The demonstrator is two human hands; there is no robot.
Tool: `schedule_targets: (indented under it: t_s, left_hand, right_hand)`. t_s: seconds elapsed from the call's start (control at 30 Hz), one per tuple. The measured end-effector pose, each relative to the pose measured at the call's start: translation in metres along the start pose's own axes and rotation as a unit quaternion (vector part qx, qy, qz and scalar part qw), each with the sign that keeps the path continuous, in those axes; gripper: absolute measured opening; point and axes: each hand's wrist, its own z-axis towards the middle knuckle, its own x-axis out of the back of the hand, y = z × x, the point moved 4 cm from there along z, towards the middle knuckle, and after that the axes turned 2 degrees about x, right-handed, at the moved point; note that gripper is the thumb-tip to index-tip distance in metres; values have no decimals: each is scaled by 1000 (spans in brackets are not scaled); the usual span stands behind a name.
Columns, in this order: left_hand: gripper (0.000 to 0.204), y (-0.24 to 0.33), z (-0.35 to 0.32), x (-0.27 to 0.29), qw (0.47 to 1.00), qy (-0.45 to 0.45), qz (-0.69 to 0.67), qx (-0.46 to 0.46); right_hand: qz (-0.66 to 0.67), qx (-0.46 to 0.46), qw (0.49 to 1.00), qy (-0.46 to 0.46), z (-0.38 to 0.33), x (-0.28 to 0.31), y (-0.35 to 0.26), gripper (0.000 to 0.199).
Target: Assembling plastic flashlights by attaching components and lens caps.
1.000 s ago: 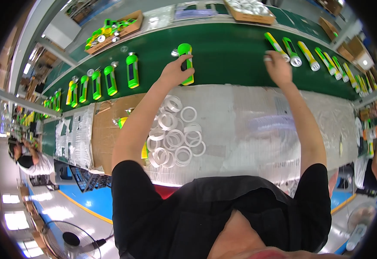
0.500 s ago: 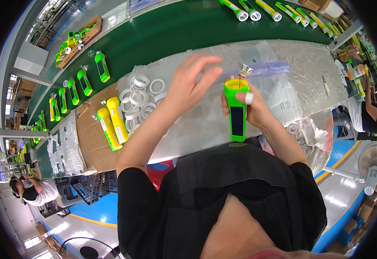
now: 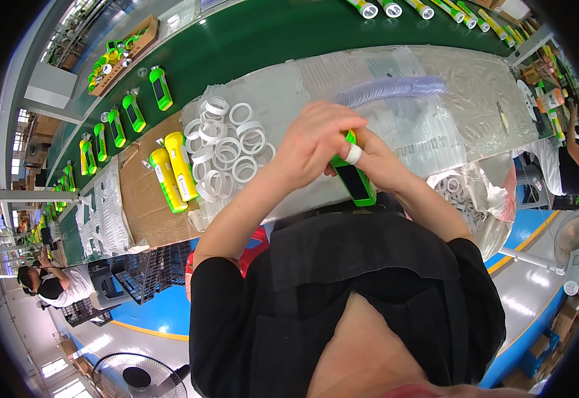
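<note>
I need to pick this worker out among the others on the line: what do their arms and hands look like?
Both forearms are bare below short black sleeves. No gloves on the left hand or the right hand; a white band wraps one finger there.

The desk [image 3: 475, 99] wears clear plastic sheeting [image 3: 435, 79]; white rings [image 3: 226, 149], two yellow flashlights [image 3: 173, 170] on cardboard [image 3: 146, 212], and a ribbed hose [image 3: 395, 87] lie there.

One head-worn fisheye view, looking steeply down over your own chest.

You see from above and close: your forearms rise from the lower edge to the counter [image 3: 435, 86] just ahead. The green conveyor belt [image 3: 269, 33] curves across the top, its straight edges bending toward the dark circular rim.
</note>
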Motion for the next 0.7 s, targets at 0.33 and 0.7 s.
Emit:
schedule_targets:
  t_s: [0.33, 0.7]
  left_hand:
    - [60, -93, -8, -30, 956, 50, 213, 198]
    - [53, -84, -8, -15, 960, 29, 42, 274]
  right_hand:
    - [86, 58, 971, 214, -11, 40, -8, 38]
    - [66, 32, 979, 189, -12, 45, -10, 44]
